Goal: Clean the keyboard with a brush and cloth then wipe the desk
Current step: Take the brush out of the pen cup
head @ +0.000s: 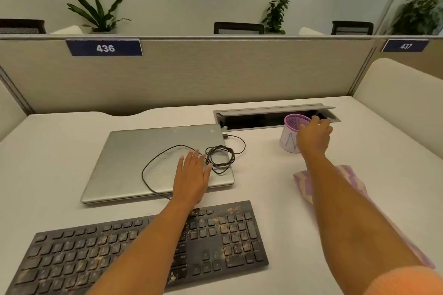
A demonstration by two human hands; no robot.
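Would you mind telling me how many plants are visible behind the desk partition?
3: the left plant, the middle plant, and the far-right plant, all beyond the partition, which may hide others.

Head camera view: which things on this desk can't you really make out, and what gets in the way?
Pink mesh cup: the right hand covers part of its mouth, so its contents are hidden; no brush shows.
Right hand's fingers: seen from behind; grip on the rim unclear.
Striped cloth: mostly under the right forearm.
Keyboard: middle covered by the left forearm, near-left corner cut by the frame edge, key letters blurred.
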